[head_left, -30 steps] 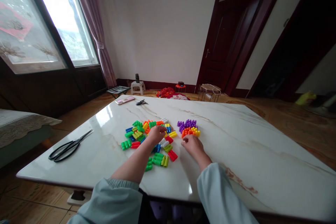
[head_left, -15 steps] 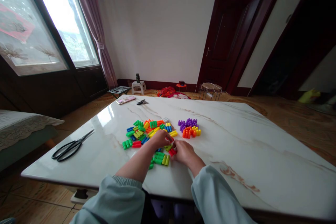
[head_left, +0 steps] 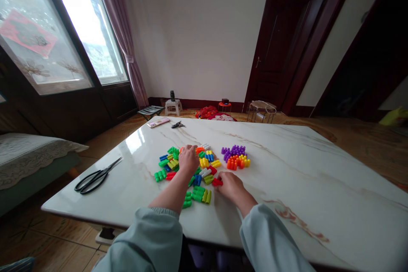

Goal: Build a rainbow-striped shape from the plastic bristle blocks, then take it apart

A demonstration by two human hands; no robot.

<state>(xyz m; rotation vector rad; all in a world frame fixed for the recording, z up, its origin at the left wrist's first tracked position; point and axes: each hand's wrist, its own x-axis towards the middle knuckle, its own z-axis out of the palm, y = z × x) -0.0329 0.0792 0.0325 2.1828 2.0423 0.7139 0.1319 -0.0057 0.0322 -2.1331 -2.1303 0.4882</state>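
Many coloured plastic blocks lie in a loose pile on the marble-patterned table. My left hand is over the back of the pile by some orange blocks, its fingers bent down; what it may grip is hidden. My right hand has its fingers closed at a red block on the pile's right side. Nearer the front edge sit green blocks joined to yellow-green ones. To the right stand a purple group and an orange group with yellow pieces beside it.
Black scissors lie at the table's left. A pink phone and a small black tool are near the far left edge of the table. Stools stand on the floor beyond.
My left hand has moved away from my right hand, up and left over the pile, uncovering red and white blocks. My right hand stays by the red block. The view has shifted slightly.
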